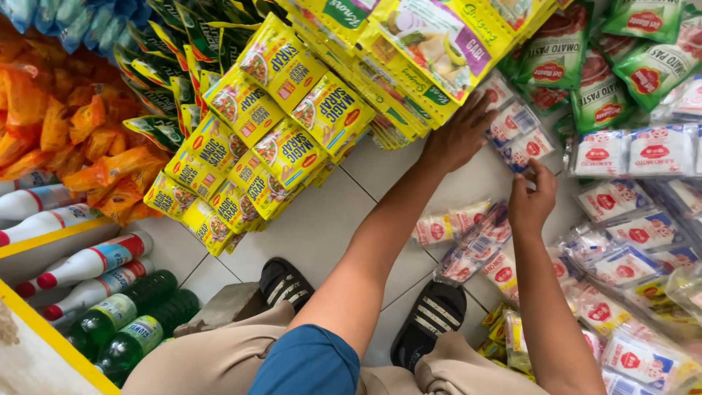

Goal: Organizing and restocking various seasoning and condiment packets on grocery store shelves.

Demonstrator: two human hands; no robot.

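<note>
Head view. 2 hands over a tiled floor (322,227): the left hand (461,135) lies spread on a strip of 3 clear red-and-white sachets (515,132); the right hand (532,201) pinches that strip's lower end. 2 green bottles (135,322) and 2 black sandals (431,318) lie nearby.

Glossy clear-plastic sachets (523,139), smooth floor tiles (322,227)

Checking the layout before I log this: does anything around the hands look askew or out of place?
Yes. A loose strip of clear white-and-red sachets lies crumpled and slanted on the floor tiles beside the sandals, unlike the hanging rows. Both the left hand and right hand touch the hanging sachets.
</note>
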